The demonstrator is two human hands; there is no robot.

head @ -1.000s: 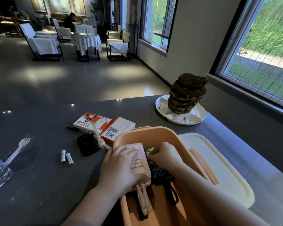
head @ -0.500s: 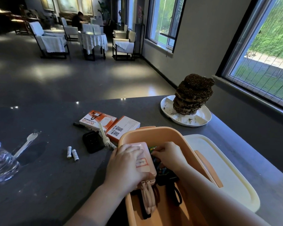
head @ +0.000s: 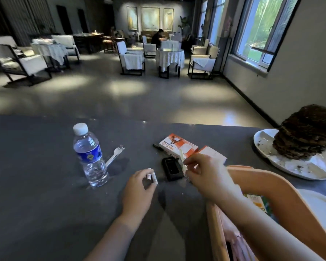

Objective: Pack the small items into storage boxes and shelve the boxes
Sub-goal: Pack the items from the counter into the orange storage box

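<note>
Left hand (head: 137, 189) fingers curled round two white batteries (head: 152, 177) mid-table (head: 36, 194), right hand (head: 205, 174) fingers pinching what looks like a white plastic fork (head: 183, 161), peach storage box (head: 271, 187) at the right edge

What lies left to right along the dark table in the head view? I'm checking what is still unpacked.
Water bottle → white fork → batteries in the left hand → black device → orange storage box → white plate.
</note>
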